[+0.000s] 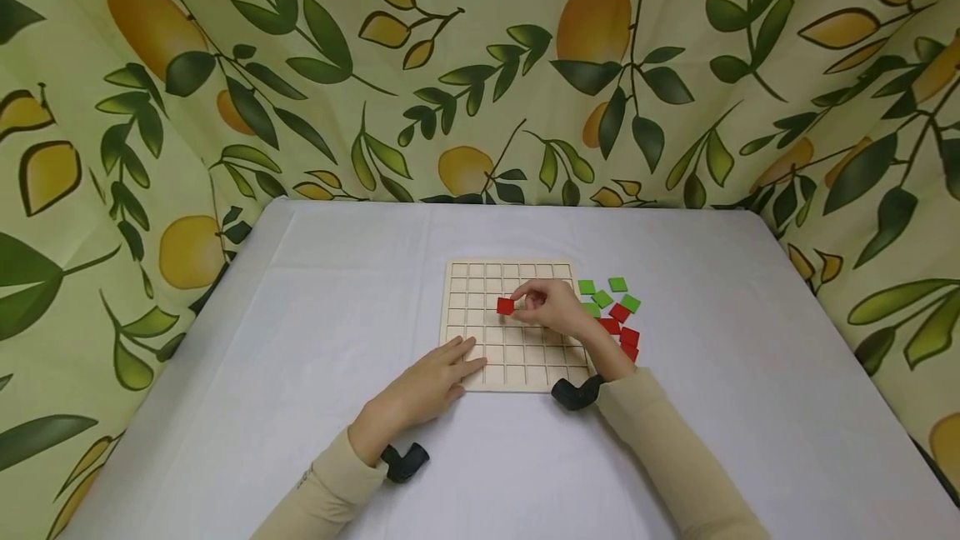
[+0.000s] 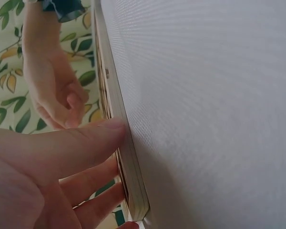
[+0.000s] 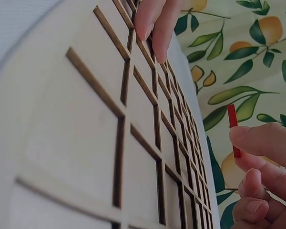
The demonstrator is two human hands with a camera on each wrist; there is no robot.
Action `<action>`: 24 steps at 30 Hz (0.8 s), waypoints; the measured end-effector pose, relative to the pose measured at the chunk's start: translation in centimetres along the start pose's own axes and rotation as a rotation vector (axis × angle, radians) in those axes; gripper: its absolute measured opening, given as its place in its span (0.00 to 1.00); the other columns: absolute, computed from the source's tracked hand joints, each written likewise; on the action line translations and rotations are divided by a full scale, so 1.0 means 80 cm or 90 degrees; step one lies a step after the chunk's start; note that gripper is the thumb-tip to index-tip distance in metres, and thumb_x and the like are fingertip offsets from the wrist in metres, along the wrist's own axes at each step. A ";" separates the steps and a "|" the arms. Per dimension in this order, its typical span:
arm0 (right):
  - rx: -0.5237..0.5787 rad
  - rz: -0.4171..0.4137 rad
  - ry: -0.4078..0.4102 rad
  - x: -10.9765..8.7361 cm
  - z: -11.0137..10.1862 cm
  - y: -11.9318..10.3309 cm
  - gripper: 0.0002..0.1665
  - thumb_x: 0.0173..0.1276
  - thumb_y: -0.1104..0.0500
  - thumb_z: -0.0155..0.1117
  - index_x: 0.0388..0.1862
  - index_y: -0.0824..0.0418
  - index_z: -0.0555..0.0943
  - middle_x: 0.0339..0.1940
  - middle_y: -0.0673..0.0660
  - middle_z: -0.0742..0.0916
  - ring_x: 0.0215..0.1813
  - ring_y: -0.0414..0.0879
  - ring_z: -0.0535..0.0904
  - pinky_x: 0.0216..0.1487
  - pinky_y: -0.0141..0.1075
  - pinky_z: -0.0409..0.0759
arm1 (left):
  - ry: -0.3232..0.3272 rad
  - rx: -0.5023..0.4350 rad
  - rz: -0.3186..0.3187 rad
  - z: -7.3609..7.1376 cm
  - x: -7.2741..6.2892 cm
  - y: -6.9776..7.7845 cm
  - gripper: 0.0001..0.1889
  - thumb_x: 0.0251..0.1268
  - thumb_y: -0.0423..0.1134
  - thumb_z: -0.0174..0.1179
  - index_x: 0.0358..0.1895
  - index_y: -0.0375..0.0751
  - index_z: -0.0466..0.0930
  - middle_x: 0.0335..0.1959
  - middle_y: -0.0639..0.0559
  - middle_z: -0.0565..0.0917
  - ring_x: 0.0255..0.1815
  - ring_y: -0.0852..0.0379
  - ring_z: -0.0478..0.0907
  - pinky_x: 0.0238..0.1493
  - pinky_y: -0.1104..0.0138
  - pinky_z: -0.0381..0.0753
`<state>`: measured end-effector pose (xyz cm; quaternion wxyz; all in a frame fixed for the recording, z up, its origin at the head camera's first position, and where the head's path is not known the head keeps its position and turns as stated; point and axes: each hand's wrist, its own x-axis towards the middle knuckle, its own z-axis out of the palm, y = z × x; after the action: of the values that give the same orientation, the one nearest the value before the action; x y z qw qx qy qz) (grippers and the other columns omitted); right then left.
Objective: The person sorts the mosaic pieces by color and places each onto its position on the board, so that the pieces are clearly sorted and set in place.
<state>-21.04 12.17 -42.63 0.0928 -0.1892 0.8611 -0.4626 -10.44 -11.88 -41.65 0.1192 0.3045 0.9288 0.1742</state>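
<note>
— Two poses to log. Right first?

— Your right hand point(image 1: 551, 307) comes in from the right, forearm slanting up and left, thumb and fingertips pinched on one red tile point(image 1: 506, 307). Your left hand point(image 1: 427, 382) lies low at the near left corner of the gridded board point(image 1: 495, 355), fingers extended over the squares, thumb against the edge. Your hands are well apart.

— Edges and room?

— Board sits flat on the white tabletop point(image 1: 337, 290). Cloth runs wide to your left; a narrower strip lies beyond the far edge, up to the printed curtain point(image 1: 465, 65). Right side is tighter: loose green tiles point(image 1: 617, 284) and loose red tiles point(image 1: 629, 337) lie scattered just beside the right edge, near your right wrist, some touching or overlapping.

— And the tile you hold, against both hands?

— Left of your right fingertips, raised above the board near its middle. Your right wrist view shows it edge-on, apart from the squares. From your left hand it lies far and to the right, with gridded squares between.
</note>
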 end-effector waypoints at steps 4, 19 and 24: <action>-0.011 0.007 0.000 0.007 0.004 -0.003 0.14 0.55 0.64 0.72 0.40 0.68 0.84 0.19 0.51 0.75 0.24 0.40 0.68 0.23 0.26 0.66 | -0.001 0.001 0.004 0.000 0.001 0.000 0.24 0.68 0.33 0.56 0.67 0.42 0.71 0.74 0.38 0.64 0.76 0.39 0.59 0.76 0.49 0.64; 0.009 0.035 -0.015 0.038 0.029 -0.016 0.14 0.55 0.64 0.71 0.40 0.68 0.84 0.19 0.48 0.74 0.24 0.39 0.68 0.23 0.25 0.65 | 0.005 0.009 0.011 0.001 0.001 -0.003 0.24 0.67 0.33 0.57 0.66 0.42 0.72 0.74 0.38 0.65 0.76 0.39 0.60 0.76 0.50 0.64; 0.003 0.040 -0.012 0.047 0.039 -0.017 0.14 0.54 0.64 0.72 0.40 0.67 0.85 0.18 0.48 0.75 0.23 0.39 0.68 0.23 0.25 0.64 | 0.007 0.007 0.012 0.000 0.000 -0.002 0.23 0.67 0.33 0.57 0.66 0.42 0.72 0.73 0.38 0.65 0.76 0.39 0.60 0.75 0.50 0.64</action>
<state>-23.06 7.55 -43.16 0.1157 -0.1662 0.8648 -0.4595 -10.56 -12.01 -41.73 0.1111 0.3129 0.9275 0.1718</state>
